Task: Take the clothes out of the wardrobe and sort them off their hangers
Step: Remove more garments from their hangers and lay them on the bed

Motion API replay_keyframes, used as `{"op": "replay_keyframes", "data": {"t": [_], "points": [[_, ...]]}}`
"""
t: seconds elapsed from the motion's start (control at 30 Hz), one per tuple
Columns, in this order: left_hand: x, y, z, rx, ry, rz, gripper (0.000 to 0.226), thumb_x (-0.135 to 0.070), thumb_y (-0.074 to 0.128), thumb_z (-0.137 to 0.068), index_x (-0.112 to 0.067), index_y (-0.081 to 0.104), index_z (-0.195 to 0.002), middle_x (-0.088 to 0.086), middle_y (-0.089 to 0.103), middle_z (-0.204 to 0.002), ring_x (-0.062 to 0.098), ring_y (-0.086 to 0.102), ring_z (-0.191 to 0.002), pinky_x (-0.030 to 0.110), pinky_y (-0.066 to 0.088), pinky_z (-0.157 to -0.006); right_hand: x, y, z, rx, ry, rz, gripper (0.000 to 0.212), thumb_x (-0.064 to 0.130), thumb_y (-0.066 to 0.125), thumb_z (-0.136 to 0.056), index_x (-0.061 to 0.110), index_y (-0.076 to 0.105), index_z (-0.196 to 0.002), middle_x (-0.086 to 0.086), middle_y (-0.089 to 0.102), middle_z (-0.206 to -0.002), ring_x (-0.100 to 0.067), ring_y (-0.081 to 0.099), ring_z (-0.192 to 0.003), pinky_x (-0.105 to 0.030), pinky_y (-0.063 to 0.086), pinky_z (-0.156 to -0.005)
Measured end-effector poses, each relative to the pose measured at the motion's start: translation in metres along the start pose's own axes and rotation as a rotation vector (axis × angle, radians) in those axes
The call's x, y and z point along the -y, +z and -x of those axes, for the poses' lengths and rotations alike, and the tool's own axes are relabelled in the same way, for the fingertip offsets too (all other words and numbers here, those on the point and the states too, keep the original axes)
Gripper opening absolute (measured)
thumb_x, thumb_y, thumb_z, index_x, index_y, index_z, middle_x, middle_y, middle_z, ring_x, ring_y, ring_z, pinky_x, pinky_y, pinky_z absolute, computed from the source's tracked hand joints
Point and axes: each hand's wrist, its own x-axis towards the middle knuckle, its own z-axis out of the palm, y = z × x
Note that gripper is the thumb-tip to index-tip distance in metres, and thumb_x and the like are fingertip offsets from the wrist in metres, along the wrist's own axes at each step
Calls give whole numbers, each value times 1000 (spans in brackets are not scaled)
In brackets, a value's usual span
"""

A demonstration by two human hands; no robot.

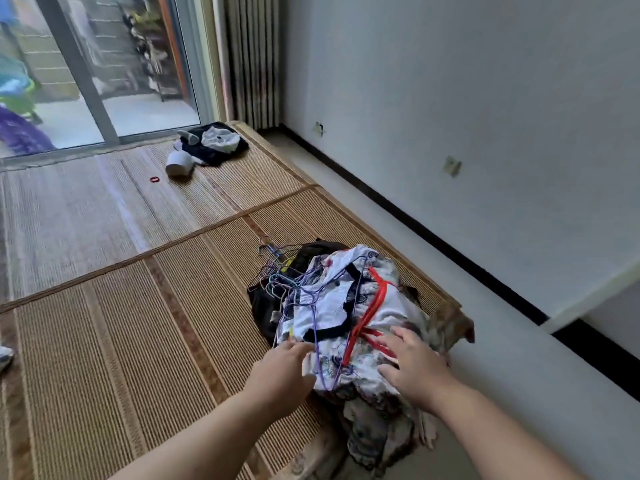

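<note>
Left hand: at the near left edge of the pile, fingers stretched forward onto a white printed garment. Cannot tell whether the tips pinch the cloth or only touch it.

Right hand: fingers spread and straight, palm down on the near right of the pile, holding nothing.

The pile lies on the near right corner of the mat, and some cloth hangs over the near edge. The clothes are out of the wardrobe and on their hangers, so sorting has barely started.

Hangers: a red hanger runs across the top garment. A purple wire hanger loops down beside the left fingertips. A knot of wire hooks sticks out at the far left of the pile.

Judgement on the step: take the top garment only.
- Keep the right palm down to pin the rest.
- Find the neckline with the left hand.
- Slide one hanger shoulder out, then the other.
- Do not pull on the hooks. They look interlocked, and a tug would probably drag the whole heap.

Further up the mat, well apart: a small dark heap with pale cloth on top, a white object beside it, and a red ring. The heap could serve as the stack for sorted clothes.
</note>
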Motion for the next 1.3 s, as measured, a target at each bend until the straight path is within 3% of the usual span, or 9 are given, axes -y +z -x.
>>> {"op": "replay_keyframes", "data": {"t": [0.17,0.4,0.57,0.73,0.9,0.97,1.07,1.2,1.3], "points": [[3,2,-83,33,-72,35,56,-32,53,-85,-35,38,-139,-5,50,-131,12,54,-108,36,49,-96,-23,-13,-87,71,19,61,52,39,50,-90,39,37,-140,3,22,-154,-20,25,-140,-42,27,-113],[12,22,-152,101,-181,62,51,-32,54,-86,-37,42,-135,-9,51,-130,12,52,-114,37,45,-100,-43,-35,-199,121,-42,104,59,33,52,-89,34,31,-143,2,29,-151,-19,34,-135,-44,34,-109],[27,38,-184,111,-319,86,54,-37,56,-85,-38,39,-137,-12,48,-135,10,47,-122,35,41,-103,-60,-36,-280,182,-131,210,60,35,52,-89,32,29,-145,5,30,-150,-16,30,-137,-46,26,-113],[28,58,-222,84,-471,112,52,-34,49,-87,-35,39,-138,-8,46,-140,14,43,-128,36,39,-105,-78,-19,-357,298,-245,242,57,35,52,-90,30,31,-143,6,35,-148,-15,32,-136,-44,30,-112],[20,88,-244,113,-641,264,53,-32,51,-82,-34,42,-134,-4,46,-138,15,45,-126,34,38,-105,-89,0,-424,345,-365,345,31,29,46,-90,20,48,-120,0,48,-128,-23,44,-123,-42,38,-102],[18,95,-254,121,-682,294,57,-32,53,-83,-35,38,-137,-4,44,-138,14,49,-122,28,37,-104,-94,6,-442,377,-355,360,31,31,43,-92,18,47,-120,-1,46,-130,-23,42,-125,-42,38,-101],[15,103,-262,128,-764,247,59,-30,48,-93,-31,23,-147,-3,29,-151,14,36,-135,26,28,-108,-103,14,-458,392,-323,349,33,38,43,-93,22,48,-121,0,49,-128,-24,44,-122,-45,37,-101],[13,112,-258,52,-810,216,56,-24,49,-91,-35,31,-143,-2,48,-139,12,49,-122,25,36,-100,-109,19,-462,279,-382,382,24,37,44,-93,27,58,-109,-3,53,-111,-25,47,-103,-33,40,-83],[13,114,-254,45,-833,206,55,-26,50,-89,-36,35,-141,-2,49,-138,15,47,-125,26,36,-100,-112,9,-458,247,-410,261,23,31,47,-93,28,66,-106,-4,55,-100,-23,48,-94,-30,38,-75]]}}
